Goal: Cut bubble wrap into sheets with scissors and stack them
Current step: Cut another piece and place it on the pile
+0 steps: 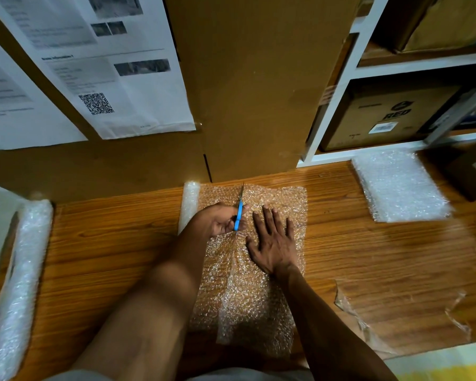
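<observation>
At the bottom of the frame your two bare forearms reach up over the brown wood-grain floor (368,257), where a clear bubble wrap sheet (248,298) lies spread flat in the lower centre. Your right hand (275,243) rests on it just right of centre, palm down with fingers straight and spread, pressing the wrap flat. Just left of it, your left hand (220,220) curls its fingers round the blue-handled scissors (239,210), whose thin metal blades point up the frame along the sheet. At the sheet's left edge, beside that hand, sits a small white roll of bubble wrap (188,204). A crumpled piece of clear plastic film (396,320) lies at lower right. A bigger bubble wrap roll (19,270) runs along the left edge. Farther off, at middle right, the stack of cut bubble wrap sheets (399,185) sits near a white shelf unit (338,86) holding cardboard boxes. A tall brown cardboard panel (253,86) with printed white paper sheets (107,64) fills the top.
</observation>
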